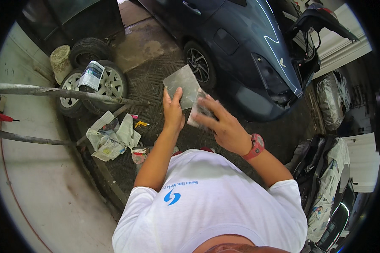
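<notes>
My left hand (173, 110) grips a thin grey flat plate (183, 84), its thumb lying on the plate's upper face. The plate has square corners and a dull, smudged surface. Close by on its right, my right hand (221, 122) is partly smeared by motion. Its fingers curl over a smaller, pale flat rectangular piece (195, 117), which lies against or just beside the plate's lower right edge. The fingers hide much of this piece, so its exact kind does not show.
A dark blue car (245, 55) with its rear lamp opening bare stands ahead. Wheels (109, 84) lie at the left beside a bucket (61, 61) and metal bars (38, 90). Crumpled newspaper (114, 137) and a yellow air blow gun (142, 124) are on the floor.
</notes>
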The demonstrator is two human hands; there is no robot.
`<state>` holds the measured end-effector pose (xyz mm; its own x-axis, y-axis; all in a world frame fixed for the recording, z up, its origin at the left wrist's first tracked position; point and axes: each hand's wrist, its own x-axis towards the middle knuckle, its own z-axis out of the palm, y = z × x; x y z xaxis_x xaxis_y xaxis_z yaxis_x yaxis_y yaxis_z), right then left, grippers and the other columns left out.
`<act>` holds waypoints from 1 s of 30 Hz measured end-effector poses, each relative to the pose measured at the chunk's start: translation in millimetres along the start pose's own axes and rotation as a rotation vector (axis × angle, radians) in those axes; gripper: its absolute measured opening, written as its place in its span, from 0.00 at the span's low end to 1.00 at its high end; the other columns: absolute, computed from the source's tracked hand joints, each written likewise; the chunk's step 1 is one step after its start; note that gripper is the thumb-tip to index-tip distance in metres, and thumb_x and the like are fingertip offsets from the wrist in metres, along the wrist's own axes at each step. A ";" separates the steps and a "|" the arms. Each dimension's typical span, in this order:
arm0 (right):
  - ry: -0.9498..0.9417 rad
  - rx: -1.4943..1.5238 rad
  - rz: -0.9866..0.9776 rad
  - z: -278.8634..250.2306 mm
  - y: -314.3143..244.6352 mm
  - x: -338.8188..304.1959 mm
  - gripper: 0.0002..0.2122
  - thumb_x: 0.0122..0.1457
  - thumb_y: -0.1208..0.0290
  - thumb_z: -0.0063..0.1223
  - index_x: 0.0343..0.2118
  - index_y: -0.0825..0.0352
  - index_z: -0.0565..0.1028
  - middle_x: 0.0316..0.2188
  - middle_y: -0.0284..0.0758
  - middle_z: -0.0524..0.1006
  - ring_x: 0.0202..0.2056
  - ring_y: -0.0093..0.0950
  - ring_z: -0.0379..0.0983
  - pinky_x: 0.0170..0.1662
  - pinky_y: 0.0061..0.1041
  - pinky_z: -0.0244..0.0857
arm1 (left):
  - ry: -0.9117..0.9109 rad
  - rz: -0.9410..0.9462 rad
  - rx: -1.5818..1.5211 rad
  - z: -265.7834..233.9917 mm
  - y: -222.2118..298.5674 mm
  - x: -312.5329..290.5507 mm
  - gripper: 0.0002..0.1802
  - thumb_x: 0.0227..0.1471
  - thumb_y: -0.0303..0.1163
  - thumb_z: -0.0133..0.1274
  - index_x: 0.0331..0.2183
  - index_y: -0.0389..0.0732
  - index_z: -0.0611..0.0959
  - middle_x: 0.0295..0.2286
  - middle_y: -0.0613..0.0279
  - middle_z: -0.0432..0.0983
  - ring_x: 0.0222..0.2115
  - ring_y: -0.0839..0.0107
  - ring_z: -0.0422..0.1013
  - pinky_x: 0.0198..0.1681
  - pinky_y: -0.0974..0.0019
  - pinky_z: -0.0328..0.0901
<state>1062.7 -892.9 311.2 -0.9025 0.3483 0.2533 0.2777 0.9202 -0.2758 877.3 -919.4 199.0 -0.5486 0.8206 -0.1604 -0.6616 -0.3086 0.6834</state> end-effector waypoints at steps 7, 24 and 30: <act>-0.053 0.148 0.395 11.9 61.3 -3.1 0.28 0.60 0.88 0.44 0.64 0.64 0.64 0.64 0.47 0.65 0.58 0.44 0.72 0.56 0.38 0.72 | -0.201 -0.238 -0.082 2.3 -2.6 -10.3 0.26 0.65 0.30 0.54 0.61 0.41 0.69 0.51 0.60 0.74 0.50 0.70 0.73 0.55 0.64 0.69; 0.314 1.360 0.768 3.3 89.3 -29.0 0.24 0.62 0.74 0.61 0.60 0.72 0.70 0.47 0.34 0.80 0.49 0.23 0.77 0.56 0.26 0.69 | -0.235 -0.318 -0.067 -6.2 7.4 -12.9 0.28 0.63 0.31 0.55 0.63 0.41 0.69 0.54 0.59 0.74 0.54 0.68 0.73 0.58 0.59 0.69; 0.047 1.399 0.745 27.4 100.2 -53.6 0.20 0.60 0.78 0.64 0.55 0.69 0.72 0.48 0.31 0.80 0.50 0.19 0.76 0.56 0.27 0.70 | -0.299 -0.448 -0.263 -7.2 10.2 -16.2 0.31 0.63 0.31 0.55 0.65 0.43 0.66 0.54 0.58 0.75 0.51 0.66 0.76 0.54 0.59 0.73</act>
<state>1129.9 -824.2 244.6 -0.6902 0.6570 -0.3035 0.1011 -0.3277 -0.9394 875.8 -939.3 203.5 -0.0441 0.9863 -0.1590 -0.9205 0.0217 0.3900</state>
